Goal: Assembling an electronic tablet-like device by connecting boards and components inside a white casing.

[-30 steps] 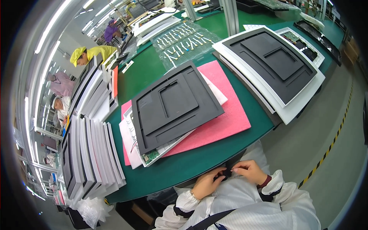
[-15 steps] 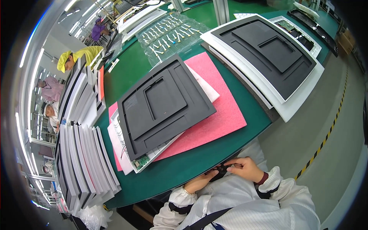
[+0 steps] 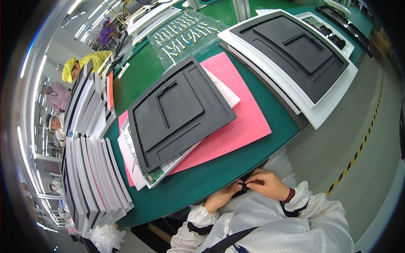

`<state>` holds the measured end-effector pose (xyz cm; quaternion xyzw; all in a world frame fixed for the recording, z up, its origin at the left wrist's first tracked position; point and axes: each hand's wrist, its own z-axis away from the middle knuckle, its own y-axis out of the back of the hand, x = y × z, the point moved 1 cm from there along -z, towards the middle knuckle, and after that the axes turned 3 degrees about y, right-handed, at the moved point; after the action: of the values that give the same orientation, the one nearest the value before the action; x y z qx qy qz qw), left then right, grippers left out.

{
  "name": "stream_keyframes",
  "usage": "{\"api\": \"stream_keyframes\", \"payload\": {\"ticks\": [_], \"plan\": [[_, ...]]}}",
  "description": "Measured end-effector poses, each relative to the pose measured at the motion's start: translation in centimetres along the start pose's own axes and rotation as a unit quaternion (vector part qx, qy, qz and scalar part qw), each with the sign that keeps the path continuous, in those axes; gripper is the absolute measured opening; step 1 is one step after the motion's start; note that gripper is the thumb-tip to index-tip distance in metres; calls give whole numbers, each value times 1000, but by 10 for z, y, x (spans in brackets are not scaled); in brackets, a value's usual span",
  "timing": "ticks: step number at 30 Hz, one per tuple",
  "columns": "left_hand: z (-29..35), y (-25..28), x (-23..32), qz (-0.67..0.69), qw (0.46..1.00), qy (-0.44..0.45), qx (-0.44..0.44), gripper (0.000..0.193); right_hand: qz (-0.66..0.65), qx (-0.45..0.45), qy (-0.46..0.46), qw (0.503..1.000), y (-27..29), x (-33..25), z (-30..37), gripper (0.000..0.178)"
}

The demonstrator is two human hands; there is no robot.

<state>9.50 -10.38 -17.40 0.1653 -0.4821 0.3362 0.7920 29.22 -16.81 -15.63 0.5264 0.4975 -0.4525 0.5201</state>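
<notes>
Close to my body, just past the table's near edge, both hands meet around a small black piece (image 3: pixel 242 188). Its kind is too small and covered to make out. My left hand (image 3: pixel 221 198) grips it from the left with thumb and fingers closed. From the other side my right hand (image 3: pixel 270 185) pinches at it with thumb and forefinger. Beyond them a black plastic back cover (image 3: pixel 179 114) lies askew over a white frame (image 3: pixel 168 170), where a green circuit board (image 3: pixel 154 175) peeks out at the near corner. Pink foam (image 3: pixel 249 122) lies underneath.
Another black cover (image 3: pixel 291 50) rests on white panels at the right. Several small cables lie on a clear bubble sheet (image 3: pixel 185 36) at the back. White panels (image 3: pixel 95 181) stand in a row at the left. A person in yellow (image 3: pixel 90 63) works beyond.
My right thumb and forefinger have drawn together at the black piece, and less of it shows. My left hand has shifted slightly. The covers and foam stay in place on the table.
</notes>
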Motion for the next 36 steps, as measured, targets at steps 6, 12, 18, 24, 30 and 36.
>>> {"api": "stream_keyframes", "payload": {"ticks": [6, 12, 18, 24, 30, 36], "plan": [[2, 2, 16, 62, 996, 69, 13, 19, 10, -3, 28, 1000, -3, 1, 1, 11], [8, 6, 21, 53, 996, 64, 20, 19, -2, -64, 27, 998, -4, -4, 1, 12], [11, -1, 25, 98, 992, 80, 13, 19, -12, -103, 35, 994, -5, -4, 3, 12], [14, 1, 32, 62, 993, 103, -3, 18, -20, -128, 20, 991, -4, -5, 2, 11], [13, 3, 26, 131, 985, 89, -67, 20, -52, -77, 83, 992, -12, -1, 1, 9], [15, 6, 21, 159, 982, 61, -87, 35, -120, -77, 13, 990, -14, 3, 2, 9]]}}
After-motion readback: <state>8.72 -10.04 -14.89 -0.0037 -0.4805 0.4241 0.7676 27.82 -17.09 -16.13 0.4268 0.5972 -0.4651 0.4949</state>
